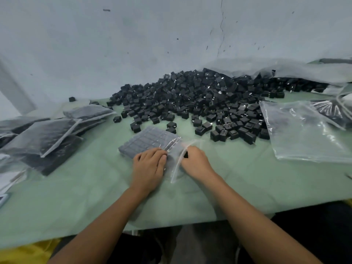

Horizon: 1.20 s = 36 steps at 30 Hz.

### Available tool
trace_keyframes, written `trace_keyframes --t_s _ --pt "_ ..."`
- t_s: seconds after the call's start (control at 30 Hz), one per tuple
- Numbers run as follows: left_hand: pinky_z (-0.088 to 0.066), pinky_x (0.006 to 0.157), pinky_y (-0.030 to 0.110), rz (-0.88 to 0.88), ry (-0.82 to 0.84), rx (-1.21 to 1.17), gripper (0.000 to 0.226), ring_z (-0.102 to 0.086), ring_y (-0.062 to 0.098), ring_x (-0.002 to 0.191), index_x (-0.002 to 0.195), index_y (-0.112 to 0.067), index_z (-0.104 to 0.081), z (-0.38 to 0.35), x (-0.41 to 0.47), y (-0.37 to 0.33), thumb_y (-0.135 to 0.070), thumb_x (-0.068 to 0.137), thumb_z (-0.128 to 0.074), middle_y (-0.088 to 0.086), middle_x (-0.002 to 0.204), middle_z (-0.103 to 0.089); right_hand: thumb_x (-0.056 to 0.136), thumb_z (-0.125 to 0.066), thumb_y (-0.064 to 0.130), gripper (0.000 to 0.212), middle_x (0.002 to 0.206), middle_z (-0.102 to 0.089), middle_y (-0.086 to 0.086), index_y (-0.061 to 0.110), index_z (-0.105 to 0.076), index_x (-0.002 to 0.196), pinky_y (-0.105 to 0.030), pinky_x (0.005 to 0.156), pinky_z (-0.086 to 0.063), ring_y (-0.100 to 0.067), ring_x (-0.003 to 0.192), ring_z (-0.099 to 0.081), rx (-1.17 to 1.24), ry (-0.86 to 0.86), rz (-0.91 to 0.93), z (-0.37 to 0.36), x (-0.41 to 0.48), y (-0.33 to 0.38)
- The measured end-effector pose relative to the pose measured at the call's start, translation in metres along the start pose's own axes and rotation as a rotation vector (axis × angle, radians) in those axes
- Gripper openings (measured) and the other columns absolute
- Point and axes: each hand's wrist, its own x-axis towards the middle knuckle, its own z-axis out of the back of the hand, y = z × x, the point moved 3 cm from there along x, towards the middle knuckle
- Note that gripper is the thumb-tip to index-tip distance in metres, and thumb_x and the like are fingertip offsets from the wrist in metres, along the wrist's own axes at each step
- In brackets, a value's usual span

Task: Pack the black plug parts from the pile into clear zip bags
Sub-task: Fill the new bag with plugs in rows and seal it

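Left hand (148,164): fingers laid nearly flat, pressing the near end of the bag (146,140). Right hand (196,162): fingers curled, seemingly pinching the zip strip (178,164), which runs between the two hands, slanting from near-left to far-right. Bag: filled with rows of plugs, flat on the table, reaching from the left fingertips away to their far left, mouth at the right fingers, so sealing likely falls to the right hand; pile (190,96) of loose plugs lies beyond both hands, nearer the right.
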Motion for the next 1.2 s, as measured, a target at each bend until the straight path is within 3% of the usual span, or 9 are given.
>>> trace_keyframes --t_s 0.1,0.2,0.27,0.4,0.53,0.67,0.8,0.97,1.2 --pt "-0.038 0.099 0.042 -0.001 -0.03 -0.015 0.043 -0.058 0.011 0.116 0.11 -0.027 -0.07 0.0 0.0 0.0 -0.042 0.103 -0.029 -0.013 0.119 -0.067 0.088 -0.058 0.017 0.018 0.101 -0.066 -0.01 0.011 -0.055 0.105 -0.04 0.08 -0.052 -0.032 0.094 -0.061 0.082 -0.02 -0.023 -0.007 -0.001 -0.004" --pt "-0.038 0.098 0.041 -0.011 -0.036 -0.014 0.041 -0.058 0.01 0.115 0.11 -0.028 -0.069 0.0 0.001 0.001 -0.041 0.104 -0.031 -0.013 0.118 -0.067 0.087 -0.061 0.025 0.012 0.092 -0.062 -0.003 0.017 -0.055 0.092 -0.035 0.07 -0.047 -0.027 0.083 -0.058 0.079 -0.055 0.042 -0.011 -0.006 -0.005" --pt "-0.037 0.097 0.039 -0.01 -0.021 -0.007 0.039 -0.057 0.009 0.114 0.11 -0.028 -0.067 -0.001 0.002 0.001 -0.041 0.105 -0.03 -0.013 0.117 -0.066 0.087 -0.06 0.025 0.01 0.096 -0.059 -0.004 0.015 -0.058 0.09 -0.032 0.073 -0.043 -0.026 0.086 -0.056 0.026 -0.051 0.098 -0.013 -0.007 -0.005" --pt "-0.036 0.099 0.039 0.002 0.002 -0.002 0.033 -0.055 0.009 0.116 0.113 -0.029 -0.064 -0.001 0.0 0.001 -0.037 0.105 -0.034 -0.014 0.119 -0.065 0.088 -0.058 0.02 0.006 0.095 -0.064 -0.008 0.015 -0.057 0.086 -0.036 0.075 -0.05 -0.029 0.086 -0.06 0.048 -0.04 0.066 -0.013 -0.009 -0.006" --pt "-0.035 0.103 0.04 0.02 0.024 -0.009 0.039 -0.055 0.01 0.12 0.123 -0.028 -0.063 -0.001 0.0 0.001 -0.04 0.104 -0.031 -0.011 0.125 -0.065 0.09 -0.057 0.018 0.011 0.1 -0.067 -0.009 0.013 -0.063 0.099 -0.042 0.081 -0.054 -0.03 0.091 -0.063 0.037 -0.024 0.055 -0.012 -0.008 -0.004" --pt "-0.035 0.103 0.04 0.017 0.011 -0.027 0.048 -0.055 0.01 0.12 0.124 -0.028 -0.063 0.0 -0.001 0.0 -0.048 0.103 -0.024 -0.011 0.126 -0.065 0.09 -0.055 0.014 0.021 0.106 -0.068 -0.006 0.017 -0.068 0.106 -0.039 0.087 -0.052 -0.027 0.098 -0.063 -0.002 -0.028 0.09 -0.011 -0.006 -0.001" --pt "-0.032 0.106 0.041 -0.014 0.03 0.006 0.056 -0.051 0.012 0.128 0.135 -0.027 -0.059 0.001 0.0 -0.002 -0.05 0.102 -0.021 -0.008 0.136 -0.061 0.09 -0.053 0.018 0.021 0.104 -0.068 -0.012 0.016 -0.068 0.104 -0.037 0.084 -0.052 -0.034 0.096 -0.063 -0.046 0.007 0.069 -0.01 -0.006 -0.003" --pt "-0.023 0.116 0.041 -0.151 0.179 0.125 0.058 -0.034 0.013 0.147 0.151 -0.023 -0.047 -0.003 0.001 -0.009 -0.043 0.105 -0.019 -0.006 0.156 -0.045 0.092 -0.047 0.014 0.019 0.099 -0.066 -0.018 0.01 -0.065 0.098 -0.035 0.077 -0.049 -0.037 0.093 -0.061 -0.107 0.004 0.094 -0.014 -0.003 -0.002" --pt "-0.025 0.115 0.039 -0.221 0.219 0.127 0.055 -0.029 0.014 0.15 0.152 -0.024 -0.046 0.0 0.001 -0.014 -0.04 0.105 -0.022 -0.007 0.158 -0.042 0.095 -0.05 0.013 0.019 0.101 -0.068 -0.009 0.012 -0.068 0.095 -0.038 0.087 -0.048 -0.029 0.097 -0.062 -0.154 -0.12 0.152 -0.015 -0.003 0.003"
